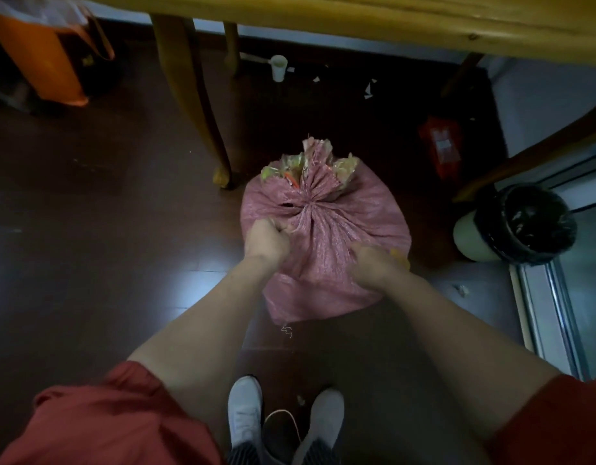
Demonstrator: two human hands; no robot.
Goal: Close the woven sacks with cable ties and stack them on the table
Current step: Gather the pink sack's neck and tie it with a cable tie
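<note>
A full pink woven sack (pixel 327 236) stands on the dark floor in front of my feet. Its mouth is gathered tight at the top, and the bunched end (pixel 315 166) fans out above the cinch, with yellowish lining showing. My left hand (pixel 266 239) grips the sack's fabric at its upper left, just beside the gathered neck. On the sack's right side my right hand (pixel 373 263) grips a fold of the fabric. No cable tie can be made out at the neck. The wooden table (pixel 390 25) runs along the top of the view, its edge above the sack.
A table leg (pixel 196 105) stands just left of the sack. A bin with a black liner (pixel 521 223) sits to the right, a red packet (pixel 441 146) behind it. An orange bag (pixel 45 62) is at far left, a white cup (pixel 278 67) under the table.
</note>
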